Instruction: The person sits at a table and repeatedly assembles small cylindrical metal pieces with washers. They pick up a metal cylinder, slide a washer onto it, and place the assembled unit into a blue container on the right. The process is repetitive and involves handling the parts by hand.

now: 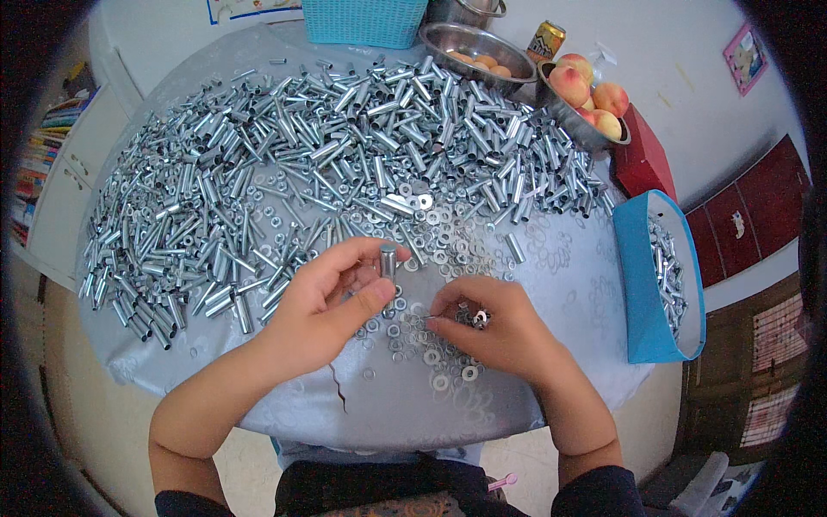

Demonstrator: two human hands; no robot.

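Note:
My left hand [332, 302] is closed around a shiny metal sleeve [388, 261], held upright between thumb and fingers above the table. My right hand [491, 323] is curled low over loose flat washers [432, 357]. Its thumb and forefinger meet at the pile, and several small metal parts [474, 317], which look like washers or nuts, show within the curled fingers. Whether the fingertips pinch a single washer is hard to make out. Beyond both hands spreads a large heap of metal sleeves [345, 129], with bolts and nuts mixed in.
On the right edge stands a blue bin [636, 284] holding metal parts. Behind it are a dark red box [646, 159], a bowl of peaches [594, 138], a bowl of eggs [439, 39], a can [547, 41] and a blue basket [362, 21]. A patterned cloth covers the round table [301, 405].

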